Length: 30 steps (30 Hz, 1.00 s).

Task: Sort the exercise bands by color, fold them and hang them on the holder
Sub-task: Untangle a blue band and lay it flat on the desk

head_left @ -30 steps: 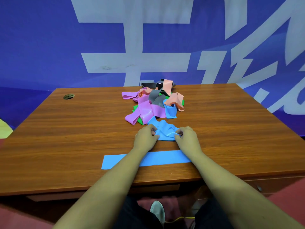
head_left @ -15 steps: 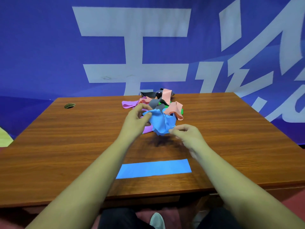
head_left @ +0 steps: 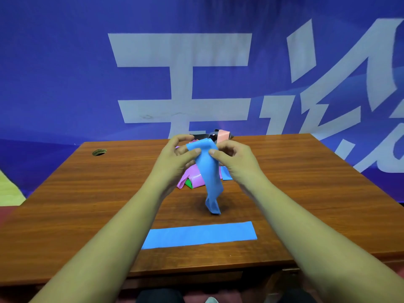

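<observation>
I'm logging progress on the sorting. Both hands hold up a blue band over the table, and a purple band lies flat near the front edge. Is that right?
Not quite: the flat band near the front edge is blue, not purple, as the head view shows. The rest stands: the left hand and right hand pinch the hanging blue band over the table.

Head camera, looking forward-down over desk [head_left: 87, 193], close.
</observation>
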Each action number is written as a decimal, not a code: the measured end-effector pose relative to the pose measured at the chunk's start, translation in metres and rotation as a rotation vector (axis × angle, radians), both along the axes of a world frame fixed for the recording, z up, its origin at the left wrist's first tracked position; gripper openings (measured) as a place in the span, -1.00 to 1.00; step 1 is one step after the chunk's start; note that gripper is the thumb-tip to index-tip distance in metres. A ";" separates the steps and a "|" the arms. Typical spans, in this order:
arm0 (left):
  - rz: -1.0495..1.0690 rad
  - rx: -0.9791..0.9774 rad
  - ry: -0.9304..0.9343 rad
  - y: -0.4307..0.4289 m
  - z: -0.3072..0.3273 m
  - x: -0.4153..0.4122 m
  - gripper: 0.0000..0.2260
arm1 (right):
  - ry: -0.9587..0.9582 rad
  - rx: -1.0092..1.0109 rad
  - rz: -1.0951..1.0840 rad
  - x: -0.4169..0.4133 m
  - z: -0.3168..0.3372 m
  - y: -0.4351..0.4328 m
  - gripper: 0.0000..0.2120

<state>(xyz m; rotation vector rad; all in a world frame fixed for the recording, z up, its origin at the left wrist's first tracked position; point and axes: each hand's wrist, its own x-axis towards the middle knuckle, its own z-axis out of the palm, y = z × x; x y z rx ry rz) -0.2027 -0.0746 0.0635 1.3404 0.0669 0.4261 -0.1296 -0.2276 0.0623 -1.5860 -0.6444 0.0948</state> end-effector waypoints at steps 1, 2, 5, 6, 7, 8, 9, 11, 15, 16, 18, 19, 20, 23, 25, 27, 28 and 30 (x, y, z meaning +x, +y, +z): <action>-0.011 -0.053 0.013 0.000 0.000 -0.001 -0.81 | -0.016 -0.007 0.002 0.000 0.002 0.000 -0.96; -0.021 -0.091 0.033 0.000 0.001 -0.002 -0.84 | -0.035 -0.027 -0.001 0.000 0.003 -0.001 -0.95; 0.014 -0.077 0.058 0.000 0.002 -0.002 -0.89 | -0.073 -0.110 -0.005 -0.002 0.002 -0.005 -0.97; 0.037 -0.056 0.047 0.000 0.002 -0.002 -0.88 | -0.080 -0.141 -0.008 -0.002 0.000 -0.006 -0.97; 0.044 -0.044 0.032 0.001 0.002 -0.001 -0.85 | -0.087 -0.173 -0.009 -0.003 -0.002 -0.007 -0.96; 0.040 -0.033 0.020 0.003 0.002 0.000 -0.82 | -0.091 -0.201 -0.004 -0.004 -0.004 -0.008 -0.95; 0.030 -0.014 0.011 0.003 0.003 -0.001 -0.81 | -0.080 -0.213 0.008 -0.005 -0.005 -0.009 -0.93; 0.016 0.075 0.002 0.003 0.002 -0.001 -0.78 | -0.002 -0.160 0.049 -0.008 -0.007 -0.009 -0.86; -0.012 0.326 -0.001 0.002 0.003 -0.005 -0.72 | 0.018 -0.035 0.057 -0.012 0.004 -0.012 -0.92; -0.011 0.333 -0.003 0.001 0.004 -0.005 -0.71 | -0.013 -0.033 0.055 -0.013 0.007 -0.012 -0.94; -0.003 0.280 -0.004 0.000 0.004 -0.005 -0.73 | -0.047 -0.036 0.032 -0.012 0.016 -0.010 -0.92; -0.013 0.230 0.006 -0.001 0.003 -0.004 -0.76 | -0.048 -0.040 0.018 -0.011 0.019 -0.010 -0.91; -0.033 0.191 0.018 -0.002 0.001 -0.004 -0.79 | -0.047 -0.043 0.006 -0.009 0.022 -0.009 -0.91; -0.019 0.274 0.016 -0.003 -0.003 -0.002 -0.83 | -0.072 -0.076 -0.026 -0.005 0.033 -0.011 -0.90; 0.021 0.320 -0.031 -0.004 0.000 -0.002 -0.84 | -0.080 -0.111 -0.019 -0.004 0.040 -0.011 -0.86; 0.027 0.342 -0.068 -0.004 0.006 0.000 -0.86 | -0.112 -0.195 0.008 -0.002 0.050 -0.011 -0.82; 0.024 0.358 -0.073 -0.004 0.010 0.001 -0.87 | -0.155 -0.263 0.017 -0.001 0.056 -0.011 -0.83; 0.003 0.348 -0.070 -0.005 0.014 0.003 -0.90 | -0.239 -0.378 0.016 0.002 0.071 -0.008 -0.86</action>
